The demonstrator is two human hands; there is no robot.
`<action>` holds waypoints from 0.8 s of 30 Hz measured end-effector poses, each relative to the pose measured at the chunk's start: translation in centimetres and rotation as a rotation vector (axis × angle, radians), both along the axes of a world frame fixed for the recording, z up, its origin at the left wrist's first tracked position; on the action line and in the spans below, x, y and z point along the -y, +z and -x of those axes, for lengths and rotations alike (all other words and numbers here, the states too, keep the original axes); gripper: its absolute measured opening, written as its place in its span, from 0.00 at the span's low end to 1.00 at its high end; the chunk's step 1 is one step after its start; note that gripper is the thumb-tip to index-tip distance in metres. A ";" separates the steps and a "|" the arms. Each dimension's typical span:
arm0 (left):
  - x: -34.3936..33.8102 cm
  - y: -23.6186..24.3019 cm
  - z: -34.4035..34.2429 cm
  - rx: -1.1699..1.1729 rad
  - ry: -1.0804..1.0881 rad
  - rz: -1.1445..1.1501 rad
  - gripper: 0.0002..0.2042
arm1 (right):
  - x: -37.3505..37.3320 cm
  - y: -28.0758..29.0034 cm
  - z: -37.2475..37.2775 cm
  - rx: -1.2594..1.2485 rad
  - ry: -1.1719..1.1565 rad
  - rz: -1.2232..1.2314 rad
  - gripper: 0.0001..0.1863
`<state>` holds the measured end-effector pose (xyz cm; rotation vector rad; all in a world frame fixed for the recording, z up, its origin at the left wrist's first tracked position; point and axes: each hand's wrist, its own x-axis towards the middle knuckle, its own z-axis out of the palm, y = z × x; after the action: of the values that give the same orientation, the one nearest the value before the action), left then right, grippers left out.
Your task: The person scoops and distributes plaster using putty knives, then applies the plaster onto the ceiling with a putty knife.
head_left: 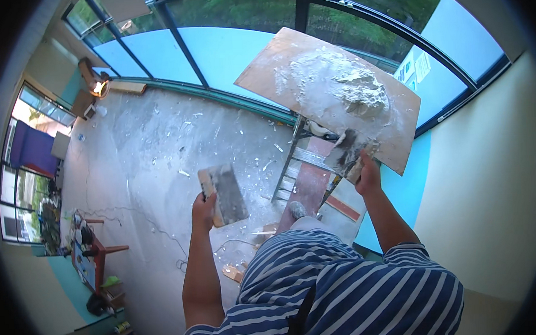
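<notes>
My left hand (204, 212) is closed round the handle of a rectangular plastering trowel (229, 195), its grey flat face smeared and one edge caked with plaster. It is held out over the floor. My right hand (369, 175) grips a plaster-coated trowel (343, 152) at the near edge of a wooden board (259, 65); its exact shape is partly hidden. On the board lies a wide smear of white plaster with a thick, lumpy heap (360, 85) toward its right side. Whether the right-hand trowel touches the board I cannot tell.
Below the board stands a metal stepladder (285, 177), beside a reddish plank (309, 192). Plaster scraps and a cable (153, 225) lie on the dusty floor (140, 156). Framed windows (230, 18) run behind the board; a cream wall (481, 186) rises right. A red-legged table (94, 255) is left.
</notes>
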<state>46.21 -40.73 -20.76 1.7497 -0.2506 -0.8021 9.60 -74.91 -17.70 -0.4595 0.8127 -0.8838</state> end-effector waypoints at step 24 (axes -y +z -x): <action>49.9 -0.2 14.4 0.000 -0.519 -0.078 0.19 | 4.8 -1.5 10.4 -0.103 -0.404 -0.028 0.25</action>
<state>31.77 -90.61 -21.00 1.7796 -0.6999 -1.1937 -0.76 -79.73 -19.21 -0.3218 1.0314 -1.2270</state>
